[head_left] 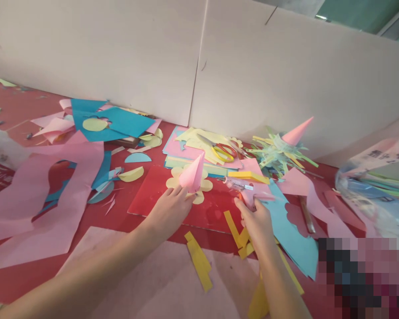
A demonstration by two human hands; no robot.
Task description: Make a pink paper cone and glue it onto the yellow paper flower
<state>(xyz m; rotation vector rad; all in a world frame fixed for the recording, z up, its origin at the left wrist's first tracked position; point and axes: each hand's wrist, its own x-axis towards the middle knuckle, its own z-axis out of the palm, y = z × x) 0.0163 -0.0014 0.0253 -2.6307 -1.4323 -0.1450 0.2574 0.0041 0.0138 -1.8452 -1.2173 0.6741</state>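
The left hand [173, 208] is gripping the pink cone [192, 175] low down, its fingers closing against the side near the base. The cone is standing over the middle of a pale yellow flower [206, 184], tilting a little to the right, and the flower is lying on a red board [216, 215]. The right hand [257, 219] is closing around the handle of a glue gun [244, 184], whose nozzle is pointing left, near the flower and apart from the cone. Scissors [224, 153] are resting on the paper stack just behind. To the right, a second cone [297, 133] is sitting on a green fringe [277, 153], and a light blue sheet [291, 230] is lying beside the right hand. Yellow strips [199, 261] are lying in front of the board, while cut pink paper [76, 199] is spreading across the left. White panels [286, 79] are standing behind everything.
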